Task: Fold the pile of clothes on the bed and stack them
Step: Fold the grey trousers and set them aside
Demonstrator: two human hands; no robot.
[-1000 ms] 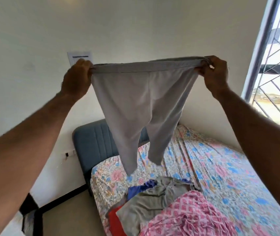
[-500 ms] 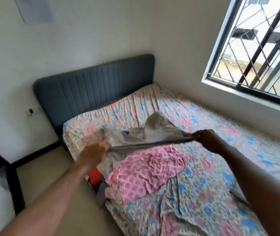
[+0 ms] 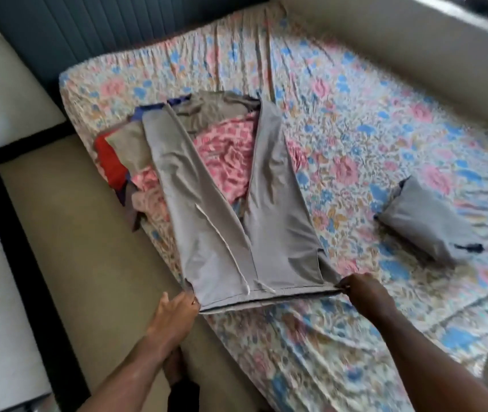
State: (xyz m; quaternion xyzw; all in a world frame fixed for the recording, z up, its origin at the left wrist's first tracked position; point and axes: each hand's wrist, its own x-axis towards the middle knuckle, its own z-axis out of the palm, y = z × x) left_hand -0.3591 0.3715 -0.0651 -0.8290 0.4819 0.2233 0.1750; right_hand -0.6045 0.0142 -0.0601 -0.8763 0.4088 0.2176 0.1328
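The step in hand, as I judge it, is to spread the grey trousers (image 3: 236, 209) flat before the first fold. To do it well, both hands should pull the waistband tight along the near left edge of the bed (image 3: 385, 129), so that the cloth lies without wrinkles. Then one leg should go over the other, seam on seam, because the two legs are now spread apart in a V. The far ends of the legs rest on the pile (image 3: 222, 150), so it would help to draw the trousers a little toward the person, onto the bare sheet, before folding; otherwise the fold may come out uneven.

The left hand (image 3: 177, 307) pinches the left corner of the waistband, fingers curled on the cloth. The right hand (image 3: 361, 288) grips the right corner in the same way.

The trousers are light grey, smooth and thin-looking, with a white drawstring lying loose on the front and a dark line along the waistband. They lie face up, waistband at the bed's near left edge, legs pointing to the headboard. The pile below shows pink patterned, red, olive and blue cloth. One folded grey piece (image 3: 423, 224) already lies near the right side of the bed, well apart.
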